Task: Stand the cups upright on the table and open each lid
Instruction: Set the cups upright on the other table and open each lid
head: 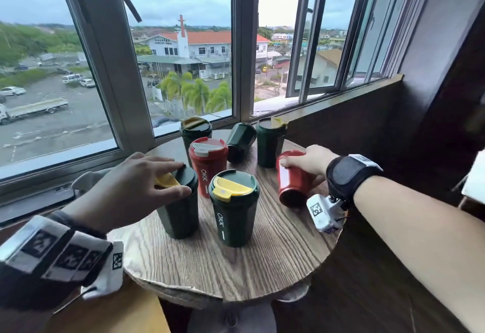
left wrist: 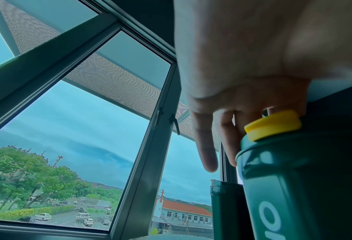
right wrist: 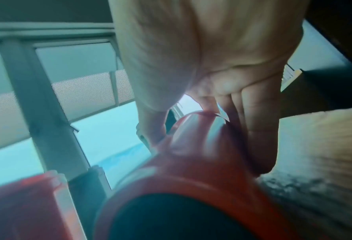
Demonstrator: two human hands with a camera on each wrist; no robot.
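Several lidded travel cups stand or lie on a round wooden table (head: 262, 267). My left hand (head: 185, 179) is on top of an upright green cup (head: 181, 214) at the left. Thumb and forefinger hold its lid, and the yellow flap (head: 166, 180) is raised between them. The left wrist view shows that flap (left wrist: 273, 125) tilted up, with my other fingers (left wrist: 206, 146) hanging straight beside the cup. My right hand (head: 301, 164) grips a red cup (head: 294, 185) lying on its side at the right, base towards me. Thumb and fingers (right wrist: 259, 138) wrap this red cup (right wrist: 191, 162).
A green cup (head: 233, 209) with its yellow flap down stands front centre. Behind it is an upright red cup (head: 207, 164) with a grey flap. A green cup (head: 240, 141) lies on its side between two upright green cups (head: 195, 133) (head: 270, 141). Window frames close off the far side.
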